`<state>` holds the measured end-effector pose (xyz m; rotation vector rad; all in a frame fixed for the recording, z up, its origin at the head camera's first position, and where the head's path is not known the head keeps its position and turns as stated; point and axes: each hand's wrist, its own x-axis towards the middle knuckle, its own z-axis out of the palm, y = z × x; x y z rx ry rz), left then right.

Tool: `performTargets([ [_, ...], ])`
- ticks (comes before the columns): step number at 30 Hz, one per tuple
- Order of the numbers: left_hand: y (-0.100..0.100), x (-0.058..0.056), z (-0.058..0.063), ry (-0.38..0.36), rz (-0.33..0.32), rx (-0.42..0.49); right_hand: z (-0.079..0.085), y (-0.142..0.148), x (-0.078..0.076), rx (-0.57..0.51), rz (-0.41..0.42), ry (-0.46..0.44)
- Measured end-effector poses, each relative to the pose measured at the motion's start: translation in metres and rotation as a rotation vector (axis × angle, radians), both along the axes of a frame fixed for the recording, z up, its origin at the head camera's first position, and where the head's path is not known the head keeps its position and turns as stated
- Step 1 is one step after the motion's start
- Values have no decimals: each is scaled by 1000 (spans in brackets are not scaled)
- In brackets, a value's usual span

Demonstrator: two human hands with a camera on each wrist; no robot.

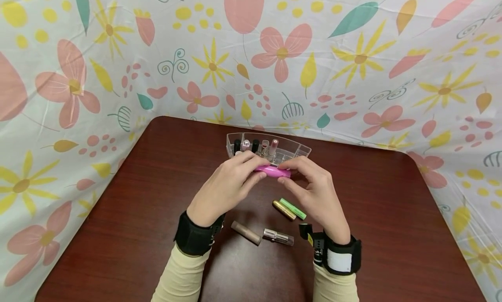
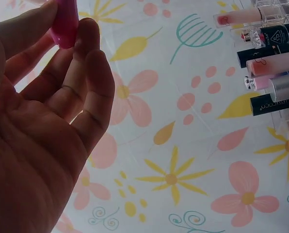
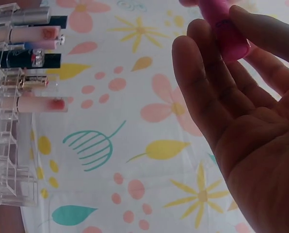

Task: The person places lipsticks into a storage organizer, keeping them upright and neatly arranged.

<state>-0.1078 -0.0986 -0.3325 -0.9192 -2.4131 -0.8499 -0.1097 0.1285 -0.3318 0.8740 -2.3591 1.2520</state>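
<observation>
Left hand point(image 1: 223, 184) and right hand point(image 1: 318, 186) have their fingers point(image 1: 254, 164) pinched round a pink tube point(image 1: 273, 171), opposite ends, near the clear organizer point(image 1: 290, 146) toward the counter's point(image 1: 392, 215) far edge.

White letters point(image 2: 277, 105) on a black tube point(image 2: 259, 106), right in the left wrist view, and the pink tube's point(image 3: 231, 44) dark mark point(image 3: 224, 23) are illegible.

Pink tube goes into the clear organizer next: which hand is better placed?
Probably the right hand: the clear organizer shows bare slots on that side, standing tubes toward the left hand. Both hands pinch the pink tube, so the left would let go first.
</observation>
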Motion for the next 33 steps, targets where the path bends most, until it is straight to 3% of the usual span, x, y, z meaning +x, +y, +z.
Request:
performTargets([
  [14,0,0,1,53,28,22,-4,-3,-4,-19,-7,-43],
  [22,5,0,4,92,23,90,-9,-14,-7,-85,3,-249],
  [26,7,0,2,93,25,35,-9,-17,-7,-141,8,-365],
  [33,10,-1,-1,126,74,-43,-8,-17,-7,-327,92,-623],
])
